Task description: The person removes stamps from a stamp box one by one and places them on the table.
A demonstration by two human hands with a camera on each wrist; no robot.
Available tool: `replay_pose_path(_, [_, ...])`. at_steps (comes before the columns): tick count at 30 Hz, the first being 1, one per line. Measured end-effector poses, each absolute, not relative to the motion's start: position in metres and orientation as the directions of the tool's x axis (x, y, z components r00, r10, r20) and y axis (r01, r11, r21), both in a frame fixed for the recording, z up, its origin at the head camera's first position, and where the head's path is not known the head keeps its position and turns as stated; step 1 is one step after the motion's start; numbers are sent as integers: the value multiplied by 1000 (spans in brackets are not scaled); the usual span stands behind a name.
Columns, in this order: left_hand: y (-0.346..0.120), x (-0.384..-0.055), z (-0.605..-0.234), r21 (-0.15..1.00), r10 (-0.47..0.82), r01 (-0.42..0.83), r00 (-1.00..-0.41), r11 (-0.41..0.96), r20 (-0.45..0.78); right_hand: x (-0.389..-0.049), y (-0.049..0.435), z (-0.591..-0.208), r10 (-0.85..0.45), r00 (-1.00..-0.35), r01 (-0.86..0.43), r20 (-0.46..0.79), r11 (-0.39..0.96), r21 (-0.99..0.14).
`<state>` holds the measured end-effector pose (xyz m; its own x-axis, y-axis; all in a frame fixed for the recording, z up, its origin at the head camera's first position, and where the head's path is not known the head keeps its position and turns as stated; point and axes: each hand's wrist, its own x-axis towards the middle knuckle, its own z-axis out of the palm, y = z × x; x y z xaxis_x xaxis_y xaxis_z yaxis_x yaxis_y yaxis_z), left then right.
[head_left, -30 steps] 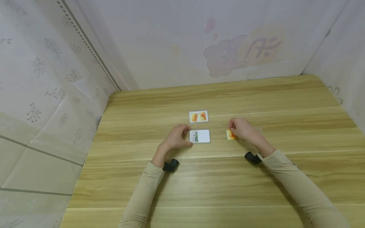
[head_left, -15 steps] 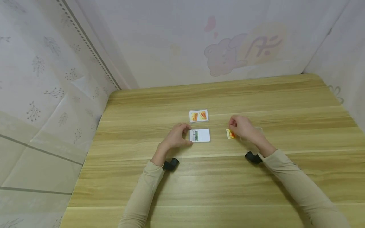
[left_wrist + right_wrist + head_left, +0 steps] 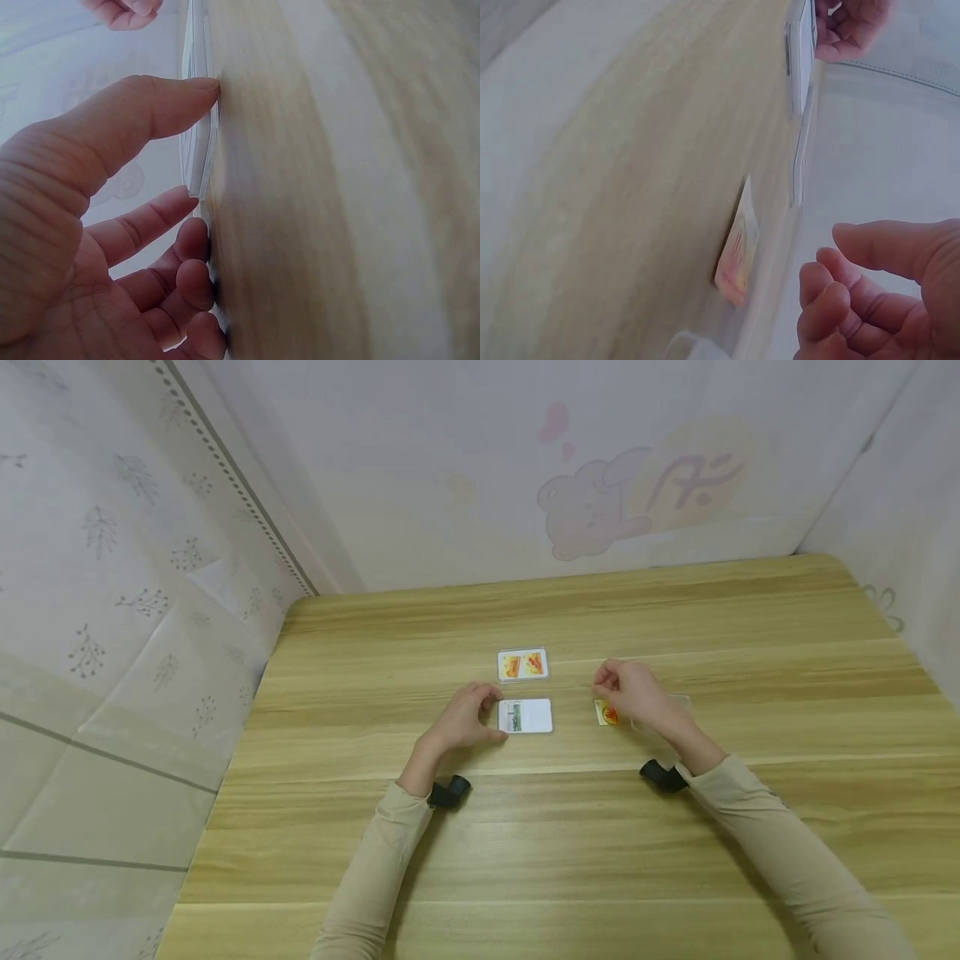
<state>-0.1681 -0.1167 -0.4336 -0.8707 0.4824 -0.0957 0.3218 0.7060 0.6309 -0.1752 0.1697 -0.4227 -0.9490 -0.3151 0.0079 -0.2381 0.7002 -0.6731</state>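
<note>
In the head view my left hand (image 3: 468, 718) holds the left end of a clear flat case (image 3: 536, 716) with a white insert and a small greenish stamp-like picture. The left wrist view shows the thumb on one edge of this case (image 3: 199, 157) and the index fingertip at its corner. My right hand (image 3: 637, 697) hovers over a small yellow-and-red stamp-like paper (image 3: 606, 712), which lies on the table. In the right wrist view this paper (image 3: 739, 251) is apart from the loosely curled fingers, and nothing sits between thumb and forefinger.
Behind the held case lies another clear case (image 3: 523, 665) with two orange pictures. A transparent piece (image 3: 681, 702) lies partly hidden under my right hand. The wood-grain table (image 3: 540, 843) meets patterned curtains at the back and left.
The right fingertips have shifted slightly up and left, off the yellow-and-red paper, which stays on the table. My left hand keeps its hold on the case.
</note>
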Motion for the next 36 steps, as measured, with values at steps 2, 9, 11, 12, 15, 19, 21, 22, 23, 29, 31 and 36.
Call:
replay_pose_path(2, [-117, -168, -434, 631, 482, 322, -871, 706, -95, -175, 167, -423, -319, -948, -239, 5, 699, -674])
replay_pose_path(9, [-117, -168, -435, 634, 479, 315, -872, 706, -99, -174, 159, -423, -330, -944, -251, 12, 691, -678])
replay_pose_path(11, [-117, -168, -435, 634, 479, 316, -872, 706, -99, -174, 156, -424, -335, -942, -260, 23, 684, -681])
replay_pose_path(12, [-117, -168, -435, 633, 480, 317, -872, 706, -98, -174, 155, -424, -337, -941, -264, 28, 680, -684])
replay_pose_path(15, [-117, -169, -435, 633, 480, 319, -872, 705, -96, -174, 152, -424, -339, -940, -267, 34, 671, -692])
replay_pose_path(19, [-116, -168, -435, 636, 481, 319, -872, 703, -95, -174, 148, -424, -342, -939, -268, 36, 661, -701])
replay_pose_path(21, [-117, -168, -434, 638, 483, 320, -871, 700, -92, -174, 147, -424, -345, -938, -272, 40, 659, -701])
replay_pose_path(22, [-117, -168, -434, 639, 484, 322, -870, 699, -90, -174, 146, -424, -345, -938, -273, 40, 659, -701])
replay_pose_path(23, [-117, -168, -434, 640, 485, 323, -870, 697, -88, -174, 145, -424, -346, -937, -272, 39, 658, -702])
replay_pose_path(29, [-118, -168, -434, 648, 486, 324, -870, 690, -83, -175, 140, -422, -350, -936, -275, 40, 656, -703])
replay_pose_path(31, [-118, -168, -434, 646, 486, 325, -870, 691, -82, -175, 138, -422, -353, -935, -281, 44, 656, -700])
replay_pose_path(36, [-118, -168, -434, 646, 488, 326, -869, 690, -82, -175, 133, -421, -368, -929, -291, 46, 645, -707])
